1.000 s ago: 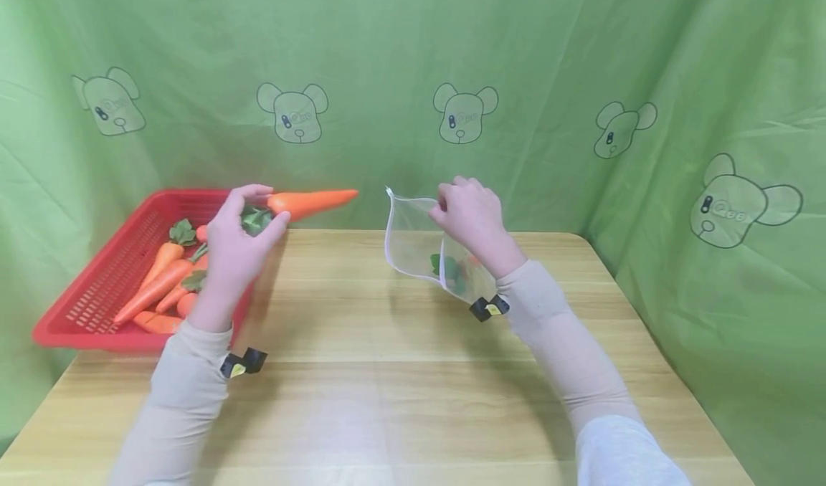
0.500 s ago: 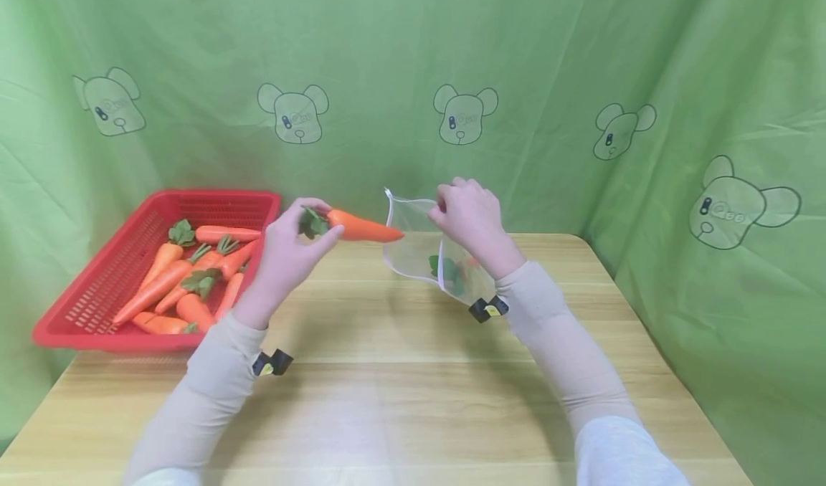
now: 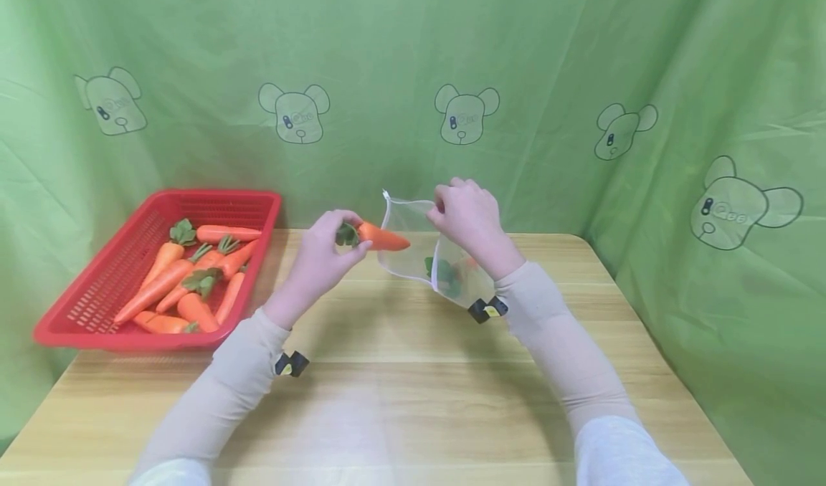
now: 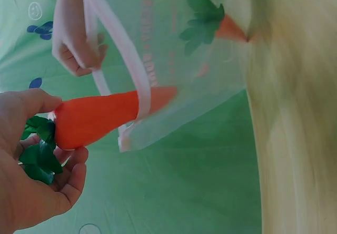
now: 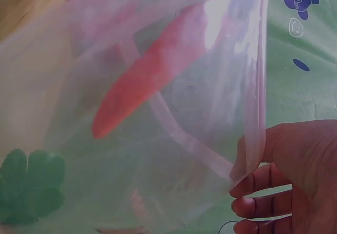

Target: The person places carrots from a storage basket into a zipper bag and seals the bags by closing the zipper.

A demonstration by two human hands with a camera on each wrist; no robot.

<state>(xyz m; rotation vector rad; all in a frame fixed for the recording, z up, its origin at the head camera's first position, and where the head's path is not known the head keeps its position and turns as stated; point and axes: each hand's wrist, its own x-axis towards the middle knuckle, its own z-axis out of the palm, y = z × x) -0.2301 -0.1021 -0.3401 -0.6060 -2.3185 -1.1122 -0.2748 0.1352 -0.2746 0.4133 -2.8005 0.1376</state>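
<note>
Orange carrot (image 4: pixel 97 119) in our left hand (image 3: pixel 319 249), we had moved from outside the clear bag (image 3: pixel 413 260) to partway in: its tip lay inside the mouth. Left fingers pinched its broad end; our right hand (image 3: pixel 471 210) gripped the bag's rim.

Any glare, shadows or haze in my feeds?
Head: pale glare and soft shadows on the table. Left wrist: dimmer; the carrot looks hazy where its tip shows through the bag. Right wrist: white glare on the bag, whose film veils much of the view.
</note>
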